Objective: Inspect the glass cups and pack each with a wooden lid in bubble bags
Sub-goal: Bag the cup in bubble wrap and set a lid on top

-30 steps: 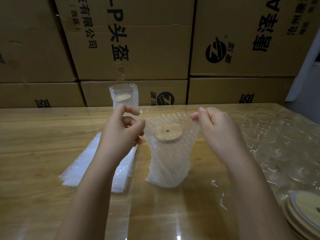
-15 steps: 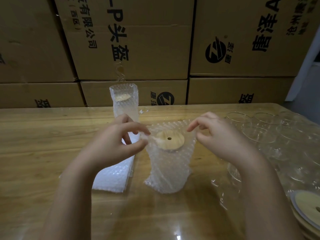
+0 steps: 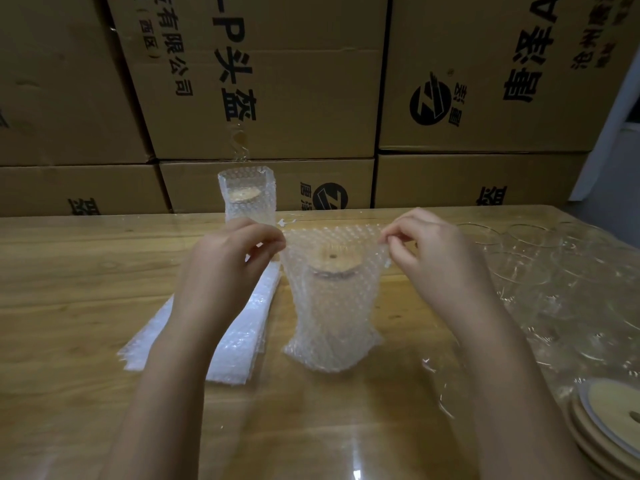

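A bubble bag [image 3: 332, 317] stands upright on the table centre with a glass cup inside it, a round wooden lid [image 3: 334, 259] with a small hole lying on the cup. My left hand [image 3: 228, 268] pinches the bag's top left corner. My right hand [image 3: 433, 258] pinches the top right corner, and the bag's mouth is stretched wide between them. Farther back stands a packed bubble bag [image 3: 247, 197] with a cup and lid inside.
A flat stack of bubble bags [image 3: 239, 341] lies left of the centre bag, partly under my left forearm. Several bare glass cups [image 3: 540, 271] crowd the table's right side. Wooden lids [image 3: 609, 424] are piled at the near right. Cardboard boxes [image 3: 277, 98] wall the back.
Both hands let the bag's rim sag half a second ago, then pinched its top corners again and pulled the mouth wide. The bag stayed in place.
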